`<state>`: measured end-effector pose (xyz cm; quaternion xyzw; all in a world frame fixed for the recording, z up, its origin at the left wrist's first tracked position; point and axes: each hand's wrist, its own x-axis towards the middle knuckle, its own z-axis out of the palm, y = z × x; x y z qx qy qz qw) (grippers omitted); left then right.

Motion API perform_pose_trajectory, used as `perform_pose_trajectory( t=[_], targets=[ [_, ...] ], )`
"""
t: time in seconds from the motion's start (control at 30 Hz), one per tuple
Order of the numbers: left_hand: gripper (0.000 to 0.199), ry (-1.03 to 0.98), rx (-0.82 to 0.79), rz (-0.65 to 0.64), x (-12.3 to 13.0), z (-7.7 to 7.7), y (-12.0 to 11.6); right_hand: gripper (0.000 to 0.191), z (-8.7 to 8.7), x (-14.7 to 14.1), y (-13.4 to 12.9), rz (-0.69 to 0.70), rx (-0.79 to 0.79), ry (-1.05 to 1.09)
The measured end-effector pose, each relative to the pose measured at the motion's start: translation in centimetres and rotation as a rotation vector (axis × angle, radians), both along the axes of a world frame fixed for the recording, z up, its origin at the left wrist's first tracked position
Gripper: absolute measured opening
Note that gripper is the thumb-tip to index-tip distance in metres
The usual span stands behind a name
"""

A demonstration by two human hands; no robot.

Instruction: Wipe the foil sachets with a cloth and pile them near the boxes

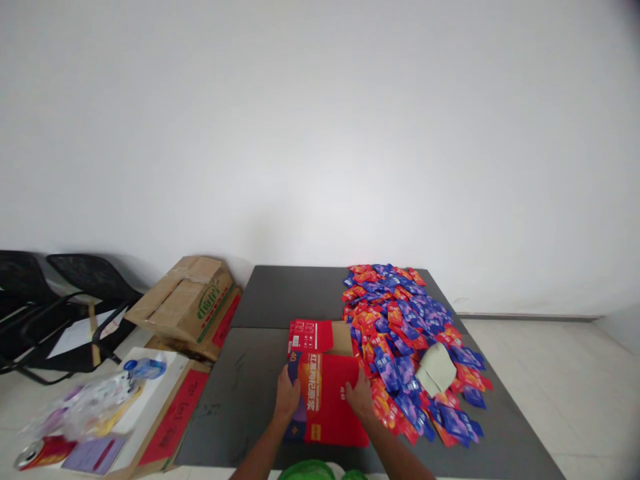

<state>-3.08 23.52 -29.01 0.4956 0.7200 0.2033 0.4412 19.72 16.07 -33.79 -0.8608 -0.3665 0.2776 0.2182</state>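
At the far left of the frame stand black chairs [75, 293]. Below them, in the lower left corner, clutter lies on flattened cardboard, with a plastic bottle [145, 367] on top. Just right of the chairs a closed cardboard carton [187, 300] leans against the dark table [240, 400].

Low in the middle of the frame a red carton [325, 393] lies flat on the table, its flaps open at the far end. The left hand [287, 399] is curled over its left edge, fingers pressed on the printed face. The right hand [359, 395] grips the right edge the same way. Neither hand holds anything else.

To shape the box cleanly, I would judge it best to keep both thumbs on the creases and press evenly, so the walls rise square instead of twisting.

Just right of the box, touching its edge, spreads a heap of red and blue sachets [405, 333], with a pale folded pouch [437, 369] lying on it. The right elbow should stay clear of that pile.
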Motion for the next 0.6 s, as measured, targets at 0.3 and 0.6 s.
perform_pose_trajectory(
  t=[0.3,0.6],
  targets=[
    [0.028,-0.235,-0.061,0.078,-1.7,0.7,3.0,0.062,2.9,-0.1,1.3,-0.089,0.086,-0.044],
    [0.023,-0.396,-0.078,0.213,-3.2,0.0,4.2,0.054,6.1,-0.1,1.4,-0.127,0.115,0.067]
  ],
)
